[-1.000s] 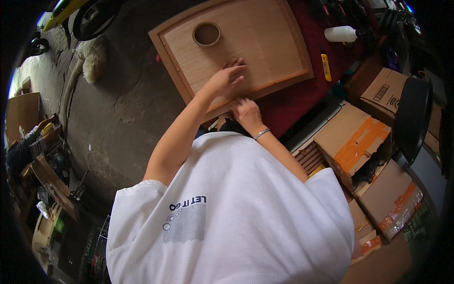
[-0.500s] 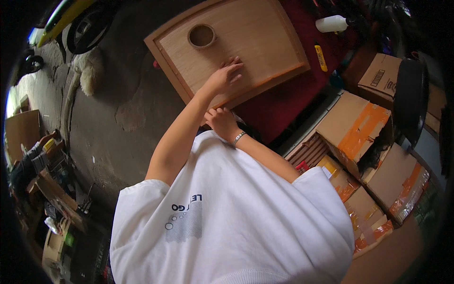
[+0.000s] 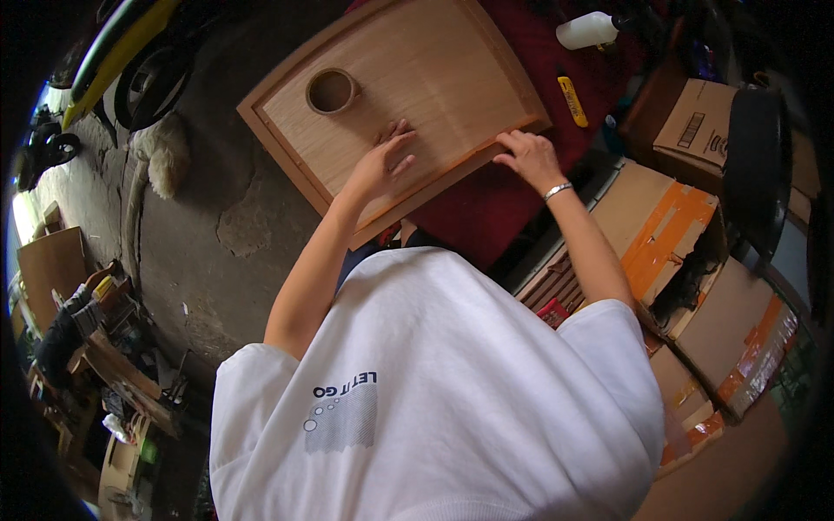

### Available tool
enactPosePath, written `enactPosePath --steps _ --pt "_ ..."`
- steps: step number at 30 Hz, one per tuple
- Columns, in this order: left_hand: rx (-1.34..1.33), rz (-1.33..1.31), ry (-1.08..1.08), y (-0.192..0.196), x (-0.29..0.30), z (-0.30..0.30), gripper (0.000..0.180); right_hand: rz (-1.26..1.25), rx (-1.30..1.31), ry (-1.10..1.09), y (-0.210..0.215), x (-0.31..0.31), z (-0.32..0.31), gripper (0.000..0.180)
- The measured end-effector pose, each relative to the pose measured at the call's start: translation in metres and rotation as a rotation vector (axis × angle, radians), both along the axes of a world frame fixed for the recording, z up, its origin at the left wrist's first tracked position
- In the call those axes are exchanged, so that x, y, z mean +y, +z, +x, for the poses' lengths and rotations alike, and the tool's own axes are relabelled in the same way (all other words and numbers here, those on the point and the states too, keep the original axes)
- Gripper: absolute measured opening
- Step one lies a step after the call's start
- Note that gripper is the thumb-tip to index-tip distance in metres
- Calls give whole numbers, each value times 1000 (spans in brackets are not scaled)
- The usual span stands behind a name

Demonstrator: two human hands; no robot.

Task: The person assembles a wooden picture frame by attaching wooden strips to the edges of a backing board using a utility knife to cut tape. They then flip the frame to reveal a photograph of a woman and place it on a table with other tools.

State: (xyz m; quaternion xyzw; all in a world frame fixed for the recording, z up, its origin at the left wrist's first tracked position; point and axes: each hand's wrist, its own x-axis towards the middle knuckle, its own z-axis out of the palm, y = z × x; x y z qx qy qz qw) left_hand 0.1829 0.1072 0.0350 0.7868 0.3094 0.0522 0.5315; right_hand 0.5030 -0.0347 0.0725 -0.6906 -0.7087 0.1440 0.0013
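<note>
A framed wooden panel (image 3: 426, 78) with raised edges lies in front of me. On it, toward the far left, sits a round brown roll (image 3: 355, 94), perhaps tape, with a hollow centre. My left hand (image 3: 375, 169) hovers over or rests on the panel's near part, palm turned sideways, fingers spread and holding nothing; contact cannot be made out. At the panel's near right edge is my right hand (image 3: 532, 160), wearing a metal wristband. Its fingertips lie on the frame's edge, with the thumb apart from them.
Under the panel spreads a dark red cloth (image 3: 473, 208). Beyond my right hand lie a yellow box cutter (image 3: 572, 102) and a white bottle (image 3: 586, 31). Cardboard boxes (image 3: 734, 334) stack at the right. Wood scraps (image 3: 122, 369) pile at the left, near a dark wheel (image 3: 155, 87).
My right hand has moved from the panel's near corner rightward along its edge. The left hand stays over the panel. The panel and roll appear slightly farther left in view.
</note>
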Motion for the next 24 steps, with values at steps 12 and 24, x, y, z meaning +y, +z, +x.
enactPosePath --steps 12,24 --pt "94 120 -2 17 -1 7 60 -86 -109 -14 8 14 89 43" --pt "94 393 -7 15 -32 107 80 256 109 -219 -11 8 66 27"
